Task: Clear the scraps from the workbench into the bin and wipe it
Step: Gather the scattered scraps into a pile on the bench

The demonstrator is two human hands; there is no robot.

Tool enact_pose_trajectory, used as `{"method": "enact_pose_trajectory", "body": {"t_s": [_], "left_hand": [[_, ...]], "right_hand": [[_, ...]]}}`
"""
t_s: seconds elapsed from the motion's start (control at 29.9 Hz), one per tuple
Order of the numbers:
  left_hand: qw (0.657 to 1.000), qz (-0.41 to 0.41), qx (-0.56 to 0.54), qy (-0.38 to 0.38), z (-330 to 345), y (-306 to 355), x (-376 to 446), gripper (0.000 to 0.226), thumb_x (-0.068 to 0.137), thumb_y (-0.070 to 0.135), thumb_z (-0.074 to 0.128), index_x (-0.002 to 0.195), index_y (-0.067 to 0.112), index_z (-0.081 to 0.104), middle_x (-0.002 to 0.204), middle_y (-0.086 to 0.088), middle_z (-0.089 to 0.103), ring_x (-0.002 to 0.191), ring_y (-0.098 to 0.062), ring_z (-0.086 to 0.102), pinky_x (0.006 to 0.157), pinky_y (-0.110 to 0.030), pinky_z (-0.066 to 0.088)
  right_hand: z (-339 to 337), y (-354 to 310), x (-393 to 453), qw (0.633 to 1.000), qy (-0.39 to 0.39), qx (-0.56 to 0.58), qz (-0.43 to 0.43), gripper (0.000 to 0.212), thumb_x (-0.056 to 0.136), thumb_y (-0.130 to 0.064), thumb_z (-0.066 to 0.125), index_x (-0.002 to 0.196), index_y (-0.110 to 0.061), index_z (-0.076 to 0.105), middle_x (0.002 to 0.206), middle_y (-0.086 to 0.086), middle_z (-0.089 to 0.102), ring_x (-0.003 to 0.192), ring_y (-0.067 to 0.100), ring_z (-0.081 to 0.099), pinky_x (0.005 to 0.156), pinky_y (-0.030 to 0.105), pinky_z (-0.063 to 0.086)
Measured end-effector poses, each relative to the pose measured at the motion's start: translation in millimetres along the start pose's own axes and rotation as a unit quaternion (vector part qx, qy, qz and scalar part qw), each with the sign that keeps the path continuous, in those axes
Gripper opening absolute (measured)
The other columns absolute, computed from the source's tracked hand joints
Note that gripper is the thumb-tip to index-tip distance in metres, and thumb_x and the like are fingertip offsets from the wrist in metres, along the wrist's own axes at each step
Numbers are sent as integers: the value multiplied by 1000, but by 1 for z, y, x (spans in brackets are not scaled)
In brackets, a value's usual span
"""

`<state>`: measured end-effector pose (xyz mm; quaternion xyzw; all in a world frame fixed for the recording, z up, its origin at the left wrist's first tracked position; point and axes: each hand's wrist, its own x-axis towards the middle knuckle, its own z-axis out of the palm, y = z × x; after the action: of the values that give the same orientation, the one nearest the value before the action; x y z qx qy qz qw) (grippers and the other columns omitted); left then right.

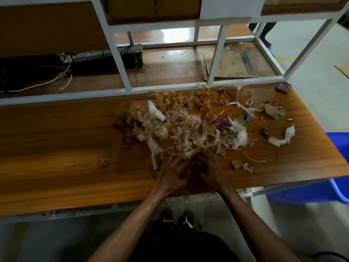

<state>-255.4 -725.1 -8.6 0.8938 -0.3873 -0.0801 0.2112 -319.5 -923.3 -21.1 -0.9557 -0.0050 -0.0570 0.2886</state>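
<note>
Desk (56,148) of wood grain carries one sprawling heap of scraps (181,120), brown tape and clear plastic tangled at its centre. One blue bin (338,188) sits below the desk's right end. Two hands, left (172,173) and right (206,171), press together at the heap's near edge; whether they grip anything is unclear. No writing is legible.

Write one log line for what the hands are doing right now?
left hand, right hand: together at scraps | workbench: littered | bin: right, beside bench | wipe: not done
</note>
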Motion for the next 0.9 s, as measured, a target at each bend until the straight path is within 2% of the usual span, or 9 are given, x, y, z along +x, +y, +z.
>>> {"method": "enact_pose_trajectory", "body": {"t_s": [0.1, 0.2, 0.27, 0.37, 0.47, 0.57, 0.73, 0.84, 0.9], "left_hand": [[998, -14, 20, -64, -4, -9, 1, 54, 97, 42, 54, 150, 28, 46, 160, 6, 34, 149, -16, 21, 123, -42, 23], [998, -35, -2, -45, -8, -11, 12, 51, 105, 39, 43, 155, 27, 37, 164, 4, 28, 153, -17, 16, 127, -41, 16], [998, -49, -26, -32, -11, -11, 21, 50, 108, 38, 38, 155, 25, 36, 166, 2, 25, 155, -20, 15, 124, -37, 7], [1000, -27, -7, -5, -10, -15, 31, 43, 104, 36, 39, 143, 23, 53, 156, 0, 44, 147, -21, 34, 121, -47, 30], [999, -30, 27, 31, -9, -20, 34, 41, 97, 42, 40, 127, 25, 63, 136, -1, 58, 131, -23, 47, 104, -48, 44], [997, -65, 36, -14, -13, -17, 31, 48, 97, 47, 42, 140, 26, 53, 147, -6, 44, 137, -28, 37, 108, -48, 42], [998, -47, 0, -31, -7, -16, 45, 55, 100, 31, 48, 153, 24, 37, 164, -7, 22, 151, -28, 21, 124, -41, 24], [998, -53, -17, -6, -4, -11, 61, 53, 99, 25, 52, 151, 22, 40, 163, -7, 27, 151, -28, 22, 124, -44, 26], [997, -69, -14, 5, -3, -4, 67, 50, 99, 24, 54, 149, 20, 45, 160, -8, 33, 150, -28, 26, 123, -44, 27]], "right_hand": [[6, -4, -3, 999, -27, -32, -9, 49, 80, -20, 59, 128, -14, 68, 127, 4, 61, 117, 28, 55, 91, 50, 48], [8, -6, 7, 998, -15, -62, 15, 55, 88, -29, 48, 140, -17, 60, 139, 4, 58, 127, 29, 50, 100, 52, 47], [7, -10, 17, 997, -8, -73, 34, 52, 90, -27, 57, 142, -18, 58, 142, 5, 57, 131, 32, 48, 104, 51, 44], [6, -13, 25, 994, 23, -84, 62, 46, 78, -16, 80, 124, -17, 69, 127, 8, 63, 115, 34, 59, 89, 49, 52], [-1, -14, 24, 992, 74, -68, 74, 35, 80, -25, 73, 114, -19, 69, 118, 9, 61, 104, 29, 58, 80, 42, 52], [-6, -8, 23, 994, 54, -75, 61, 44, 77, -28, 71, 120, -20, 67, 122, 10, 59, 107, 29, 55, 81, 40, 51], [-11, 5, 42, 991, -28, -119, 58, 54, 82, -34, 66, 133, -17, 65, 139, 13, 58, 125, 41, 54, 100, 57, 43], [-16, 10, 51, 992, -36, -109, 57, 55, 83, -26, 70, 137, -17, 62, 145, 12, 54, 133, 40, 46, 109, 60, 32], [-21, 17, 47, 993, -9, -110, 38, 50, 85, -34, 57, 133, -20, 63, 139, 10, 56, 128, 34, 48, 104, 58, 39]]}}
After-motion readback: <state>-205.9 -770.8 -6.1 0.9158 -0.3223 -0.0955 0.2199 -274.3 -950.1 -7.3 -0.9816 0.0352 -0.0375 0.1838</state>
